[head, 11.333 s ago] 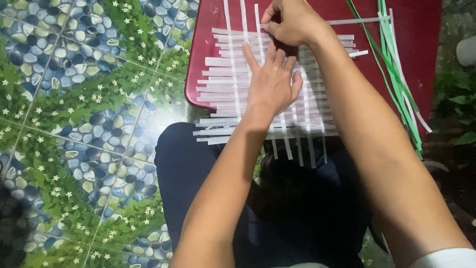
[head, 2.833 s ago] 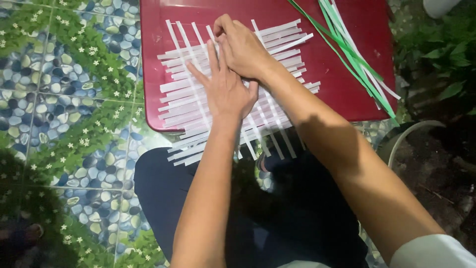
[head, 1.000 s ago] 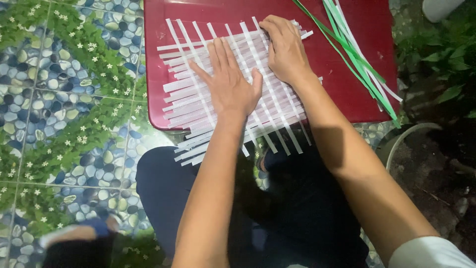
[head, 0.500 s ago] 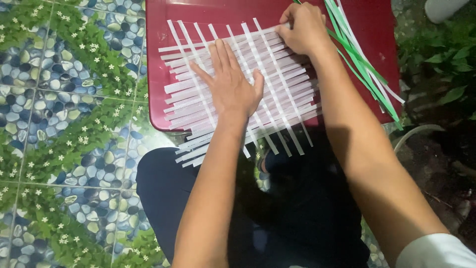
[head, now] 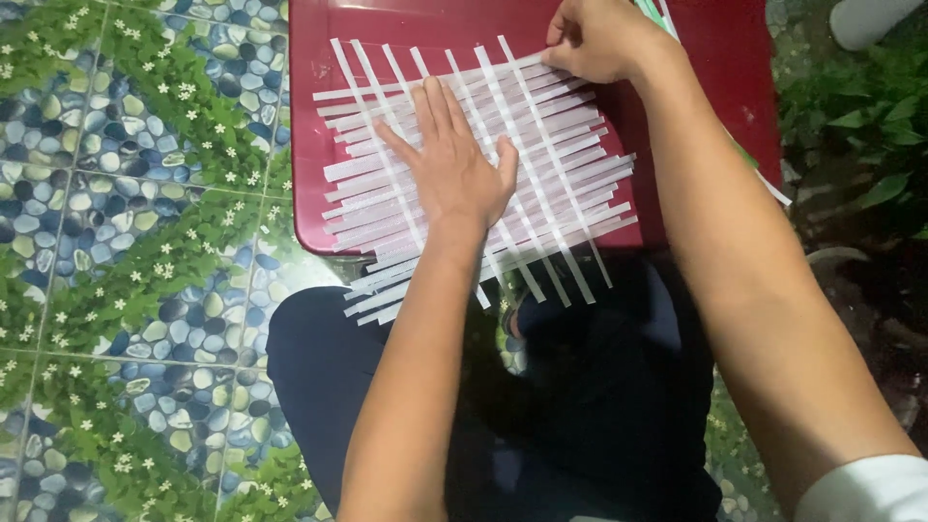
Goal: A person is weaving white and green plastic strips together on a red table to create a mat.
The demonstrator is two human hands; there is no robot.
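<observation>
A loose weave of white plastic strips (head: 551,155) lies on a red plastic stool (head: 367,24). My left hand (head: 454,164) presses flat on the middle of the weave, fingers spread. My right hand (head: 599,39) is at the weave's far right corner, fingers pinched on the top end of a white strip (head: 512,68). The lower strip ends hang past the stool's near edge over my dark trousers (head: 580,406).
A tiled floor with a pebble and leaf pattern (head: 126,242) spreads to the left. Green plants (head: 870,106) and dark soil lie at the right. A few green and white strips (head: 764,179) show at the stool's right side behind my forearm.
My right hand has moved from the weave's upper middle out to its far right corner. The left hand has stayed pressed on the weave. The view has shifted slightly.
</observation>
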